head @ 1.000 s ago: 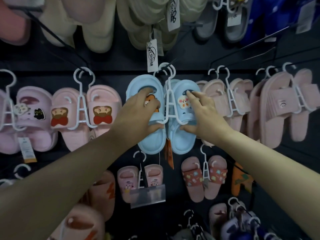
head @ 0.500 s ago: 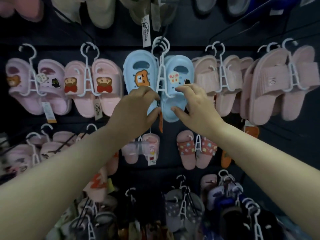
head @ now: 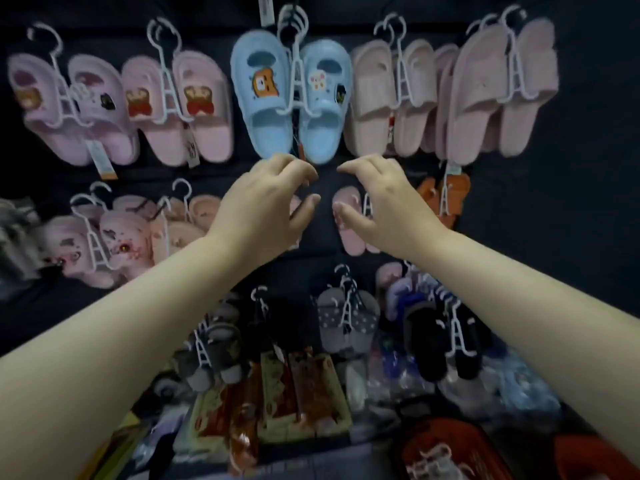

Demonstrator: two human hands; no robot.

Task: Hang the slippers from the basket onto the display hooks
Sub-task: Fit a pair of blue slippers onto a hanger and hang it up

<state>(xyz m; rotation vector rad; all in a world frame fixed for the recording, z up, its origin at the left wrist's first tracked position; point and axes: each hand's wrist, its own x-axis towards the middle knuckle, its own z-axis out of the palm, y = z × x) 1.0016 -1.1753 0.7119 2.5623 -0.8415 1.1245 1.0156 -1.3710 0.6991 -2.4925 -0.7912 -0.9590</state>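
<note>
A light blue pair of slippers [head: 273, 98] with cartoon charms hangs on a white plastic hanger [head: 296, 60] from a hook on the dark display wall. My left hand [head: 266, 206] is just below the pair, fingers curled and apart, holding nothing. My right hand [head: 381, 202] is beside it, below the right blue slipper, also curled and empty. Neither hand touches the blue pair. A red basket [head: 446, 448] with slippers in it sits at the bottom right, blurred.
Pink pairs [head: 176, 105] hang left of the blue pair and beige-pink pairs [head: 391, 95] hang right. Lower rows hold pink, grey [head: 346, 323] and black slippers [head: 443, 341] on hangers. Packaged goods [head: 298, 393] lie below.
Both hands have let go of the blue slippers and dropped below them. The camera has tilted down, so the lower rows and the red basket have come into view.
</note>
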